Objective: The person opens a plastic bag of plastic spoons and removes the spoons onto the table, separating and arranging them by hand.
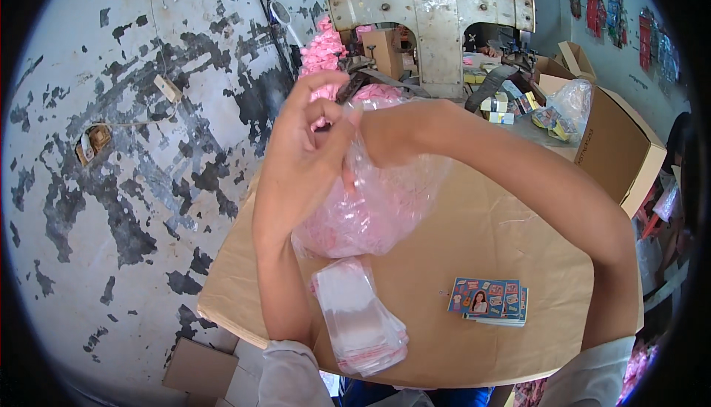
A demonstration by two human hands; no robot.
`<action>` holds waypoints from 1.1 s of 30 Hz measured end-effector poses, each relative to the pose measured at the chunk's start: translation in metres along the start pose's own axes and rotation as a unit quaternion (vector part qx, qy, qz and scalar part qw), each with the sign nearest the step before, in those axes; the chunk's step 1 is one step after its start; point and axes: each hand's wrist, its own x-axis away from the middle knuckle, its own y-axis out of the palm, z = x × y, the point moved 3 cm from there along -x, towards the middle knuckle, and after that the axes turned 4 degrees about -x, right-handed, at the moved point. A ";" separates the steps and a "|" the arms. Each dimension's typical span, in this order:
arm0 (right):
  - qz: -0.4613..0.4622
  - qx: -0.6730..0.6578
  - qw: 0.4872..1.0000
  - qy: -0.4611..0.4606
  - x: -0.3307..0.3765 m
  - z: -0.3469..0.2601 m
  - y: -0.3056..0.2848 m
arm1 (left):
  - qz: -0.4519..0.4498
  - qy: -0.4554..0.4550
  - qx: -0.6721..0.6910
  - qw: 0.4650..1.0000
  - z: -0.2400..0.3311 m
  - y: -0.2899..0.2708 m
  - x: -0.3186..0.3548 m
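A large clear plastic bag (363,218) full of pink pieces stands on the paper-covered table, in front of me. My left hand (307,137) is at its upper left, fingers curled and closed on the bag's clear edge. Bent at the wrist, my right hand (385,137) reaches over the bag's mouth from the right; its fingers are mostly hidden by the bag and my left hand. Nearer to me lies a fanned stack of clear plastic sleeves (363,325). To its right is a small pile of colourful printed cards (489,301).
The brown-paper tabletop (533,237) ends near my body. A pale metal machine frame (441,29) stands behind it. Open cardboard boxes (615,148) and small packets (511,103) are at the far right. Pink items (322,51) heap up beyond the bag, by a peeling wall (133,185).
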 end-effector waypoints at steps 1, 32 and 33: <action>-0.004 0.001 1.000 0.001 -0.015 -0.001 0.003 | 0.028 0.004 0.005 1.000 0.001 -0.010 -0.002; -0.074 0.031 0.997 0.012 -0.085 -0.026 -0.066 | 0.142 0.016 0.101 0.985 -0.023 -0.086 -0.009; -0.078 -0.016 0.996 0.027 -0.086 -0.023 -0.068 | 0.137 0.016 0.099 0.985 -0.022 -0.085 -0.010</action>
